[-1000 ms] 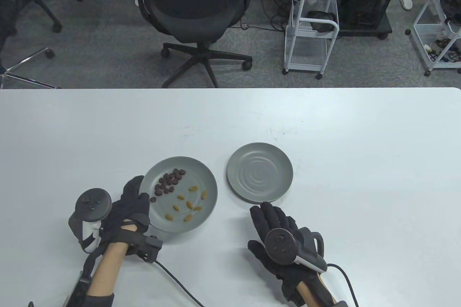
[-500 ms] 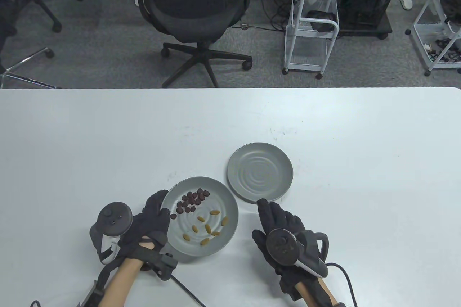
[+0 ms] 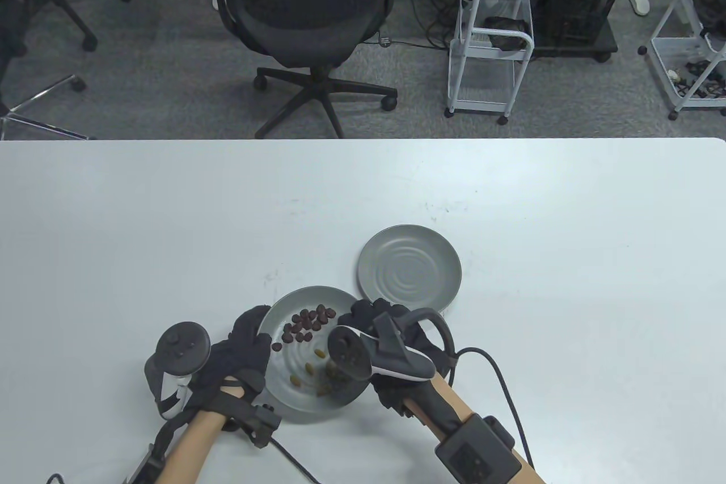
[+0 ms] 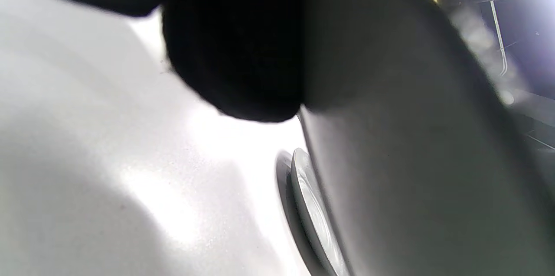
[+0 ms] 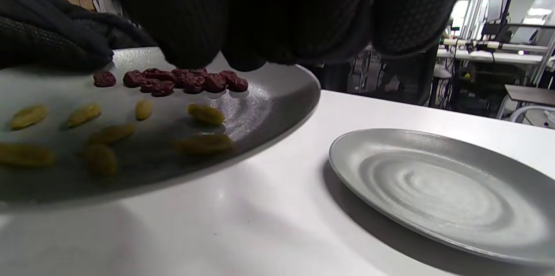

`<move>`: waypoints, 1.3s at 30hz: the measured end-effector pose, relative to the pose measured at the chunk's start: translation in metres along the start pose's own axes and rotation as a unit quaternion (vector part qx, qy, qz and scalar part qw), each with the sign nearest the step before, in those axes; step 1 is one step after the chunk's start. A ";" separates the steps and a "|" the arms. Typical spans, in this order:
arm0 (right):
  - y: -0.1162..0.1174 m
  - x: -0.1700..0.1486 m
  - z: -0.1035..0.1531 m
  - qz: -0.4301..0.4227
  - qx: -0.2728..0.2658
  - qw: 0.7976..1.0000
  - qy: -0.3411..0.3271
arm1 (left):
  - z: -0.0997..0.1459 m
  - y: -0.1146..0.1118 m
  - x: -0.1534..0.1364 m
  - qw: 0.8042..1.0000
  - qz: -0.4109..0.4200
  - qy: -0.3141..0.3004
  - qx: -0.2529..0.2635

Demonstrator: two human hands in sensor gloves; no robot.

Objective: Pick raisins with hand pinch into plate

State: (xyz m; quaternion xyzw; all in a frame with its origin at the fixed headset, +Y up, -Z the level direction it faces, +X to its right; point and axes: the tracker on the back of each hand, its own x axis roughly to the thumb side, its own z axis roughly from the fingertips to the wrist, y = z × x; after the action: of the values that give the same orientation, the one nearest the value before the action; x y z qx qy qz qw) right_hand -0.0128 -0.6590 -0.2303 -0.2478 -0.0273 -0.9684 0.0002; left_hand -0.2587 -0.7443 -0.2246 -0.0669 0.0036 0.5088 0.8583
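A grey plate (image 3: 283, 387) holds a cluster of dark raisins (image 3: 306, 326) and several yellow raisins (image 3: 309, 369). My left hand (image 3: 249, 336) grips its left rim and holds it tilted, a little off the table. My right hand (image 3: 366, 316) hovers over the plate's right side, its tracker covering some yellow raisins. In the right wrist view my fingertips (image 5: 182, 29) hang just above the dark raisins (image 5: 182, 81) and yellow raisins (image 5: 108, 133), with nothing pinched. An empty grey plate (image 3: 409, 271) lies on the table to the right (image 5: 433, 189).
The white table (image 3: 567, 257) stretches wide around both plates. The right glove's cable (image 3: 499, 382) trails across the table near the front edge. An office chair (image 3: 306, 7) and a white cart (image 3: 490, 47) stand beyond the far edge.
My left hand has brought the raisin plate rightward and nearer, beside the empty plate. My right hand has moved left from the table to over the raisin plate.
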 end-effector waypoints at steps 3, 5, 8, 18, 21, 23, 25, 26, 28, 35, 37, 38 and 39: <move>-0.001 0.005 -0.009 0.000 0.022 1.000 -0.004 | 0.000 0.001 -0.002 1.000 0.007 0.001 0.003; 0.000 0.007 -0.012 0.009 0.033 0.999 -0.010 | 0.001 0.002 -0.003 1.000 0.011 -0.002 0.006; 0.005 0.007 -0.013 0.026 0.025 0.999 -0.024 | 0.002 0.003 -0.003 1.000 0.016 -0.004 0.008; 0.012 0.016 -0.013 0.051 -0.014 0.997 -0.059 | 0.004 0.003 -0.005 0.999 0.032 -0.001 0.011; 0.015 0.020 -0.013 0.062 -0.023 0.994 -0.086 | 0.003 0.003 -0.007 0.999 0.036 0.003 0.008; 0.018 0.023 -0.013 0.073 -0.029 0.992 -0.095 | 0.003 0.003 -0.007 0.999 0.035 0.003 0.007; 0.021 0.025 -0.014 0.084 -0.027 0.990 -0.106 | 0.003 0.003 -0.007 0.999 0.033 0.004 0.009; 0.022 0.025 -0.015 0.087 -0.028 0.990 -0.109 | 0.003 0.002 -0.007 0.999 0.031 0.005 0.009; 0.023 0.025 -0.016 0.084 -0.031 0.990 -0.112 | 0.003 0.002 -0.007 0.999 0.029 0.007 0.012; 0.011 0.012 -0.016 0.041 -0.083 0.990 -0.105 | 0.002 0.004 -0.008 0.999 0.029 0.007 0.016; 0.002 0.001 -0.016 0.025 -0.110 0.989 -0.091 | 0.002 0.004 -0.008 0.999 0.030 0.008 0.018; -0.002 -0.004 -0.015 0.018 -0.120 0.989 -0.081 | 0.002 0.004 -0.008 0.999 0.030 0.009 0.018; -0.006 -0.013 -0.015 0.011 -0.133 0.989 -0.069 | 0.002 0.005 -0.008 0.999 0.029 0.009 0.018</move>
State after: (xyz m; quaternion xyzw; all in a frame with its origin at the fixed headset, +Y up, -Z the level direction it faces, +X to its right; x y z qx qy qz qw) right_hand -0.0090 -0.6537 -0.2497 -0.3117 0.1047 -0.9441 -0.0237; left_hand -0.2667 -0.7491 -0.2224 -0.0558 0.0225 0.5328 0.8441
